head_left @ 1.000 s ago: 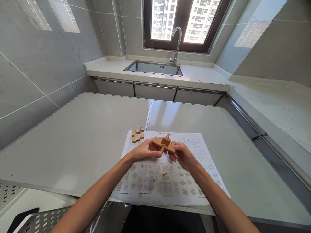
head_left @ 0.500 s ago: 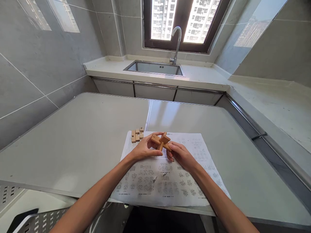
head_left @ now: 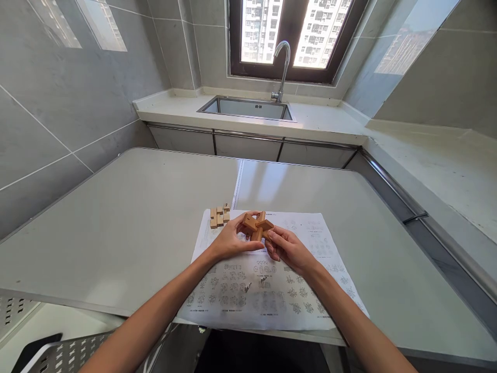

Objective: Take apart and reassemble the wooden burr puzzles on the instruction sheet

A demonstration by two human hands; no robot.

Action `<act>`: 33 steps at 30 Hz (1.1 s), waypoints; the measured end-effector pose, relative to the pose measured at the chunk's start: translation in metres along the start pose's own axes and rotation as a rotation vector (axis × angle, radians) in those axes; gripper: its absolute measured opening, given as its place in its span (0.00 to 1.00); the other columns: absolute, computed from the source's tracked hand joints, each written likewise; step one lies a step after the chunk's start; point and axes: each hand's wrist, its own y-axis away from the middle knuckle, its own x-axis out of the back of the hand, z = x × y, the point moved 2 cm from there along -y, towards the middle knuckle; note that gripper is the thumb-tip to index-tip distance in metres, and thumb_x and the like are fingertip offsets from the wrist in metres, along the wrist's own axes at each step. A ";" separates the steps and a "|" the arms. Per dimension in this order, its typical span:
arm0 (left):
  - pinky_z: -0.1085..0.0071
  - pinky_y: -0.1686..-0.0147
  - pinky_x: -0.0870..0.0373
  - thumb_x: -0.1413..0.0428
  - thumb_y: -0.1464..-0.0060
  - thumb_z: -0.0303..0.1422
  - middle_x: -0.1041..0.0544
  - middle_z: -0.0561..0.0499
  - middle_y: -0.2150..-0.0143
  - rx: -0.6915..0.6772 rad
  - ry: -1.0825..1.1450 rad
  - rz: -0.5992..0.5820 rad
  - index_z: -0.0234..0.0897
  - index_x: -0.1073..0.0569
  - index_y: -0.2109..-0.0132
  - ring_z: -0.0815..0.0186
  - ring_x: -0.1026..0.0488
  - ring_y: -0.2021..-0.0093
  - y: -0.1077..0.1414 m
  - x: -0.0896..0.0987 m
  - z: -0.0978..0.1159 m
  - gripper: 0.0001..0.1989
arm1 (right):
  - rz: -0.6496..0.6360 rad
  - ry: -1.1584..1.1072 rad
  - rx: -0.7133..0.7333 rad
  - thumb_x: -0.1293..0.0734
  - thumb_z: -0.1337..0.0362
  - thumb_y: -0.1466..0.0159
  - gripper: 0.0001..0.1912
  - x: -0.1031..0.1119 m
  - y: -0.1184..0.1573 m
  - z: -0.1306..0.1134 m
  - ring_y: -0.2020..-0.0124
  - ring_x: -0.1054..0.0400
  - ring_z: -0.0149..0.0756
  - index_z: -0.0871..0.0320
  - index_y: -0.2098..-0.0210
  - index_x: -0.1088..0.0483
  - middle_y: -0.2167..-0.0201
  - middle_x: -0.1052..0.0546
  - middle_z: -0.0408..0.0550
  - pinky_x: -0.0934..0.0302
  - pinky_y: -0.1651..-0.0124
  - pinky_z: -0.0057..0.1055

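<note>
Between my two hands, above a printed sheet, is a wooden interlocking puzzle [head_left: 257, 226] made of crossed brown bars. My left hand [head_left: 232, 238] grips it from the left, with the thumb stretched beneath and the fingers behind, partly hidden. On the right side, my right hand [head_left: 285, 246] pinches one bar between thumb and fingers. The printed sheet [head_left: 252, 311] lies under both hands and shows rows of small line diagrams. Beyond my left hand, a group of lighter notched wooden blocks [head_left: 219, 216] rests at the sheet's upper left corner.
The sheet lies on a pale table [head_left: 116, 223] with a seam down its middle. Past the table are a counter with a sink [head_left: 244, 108] and a tall faucet [head_left: 284, 67]. A perforated metal chair [head_left: 70, 352] stands at the lower left.
The wooden puzzle has turned slightly in my hands, so its bars show at different angles. My right hand has shifted a little with it; the lighter blocks have stayed put.
</note>
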 end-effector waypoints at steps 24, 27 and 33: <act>0.71 0.67 0.34 0.49 0.30 0.47 0.24 0.53 0.70 -0.044 -0.003 0.075 0.36 0.27 0.59 0.69 0.34 0.74 -0.003 -0.004 0.002 0.19 | 0.030 -0.325 0.001 0.29 0.59 0.30 0.10 0.001 -0.001 -0.005 0.83 0.58 0.22 0.58 0.64 0.30 0.78 0.39 0.34 0.49 0.78 0.20; 0.71 0.68 0.34 0.49 0.30 0.47 0.24 0.53 0.70 -0.053 -0.004 0.064 0.35 0.26 0.58 0.70 0.34 0.75 -0.002 -0.006 0.002 0.19 | 0.051 -0.308 -0.012 0.28 0.58 0.31 0.14 0.001 -0.002 -0.004 0.83 0.56 0.22 0.57 0.68 0.32 0.78 0.38 0.35 0.49 0.78 0.22; 0.70 0.68 0.33 0.49 0.31 0.50 0.24 0.52 0.71 -0.040 -0.049 0.094 0.35 0.25 0.60 0.69 0.34 0.75 -0.002 -0.008 0.005 0.22 | 0.073 -0.296 -0.030 0.27 0.57 0.33 0.14 -0.001 -0.001 -0.004 0.83 0.56 0.24 0.55 0.68 0.34 0.78 0.40 0.35 0.48 0.79 0.25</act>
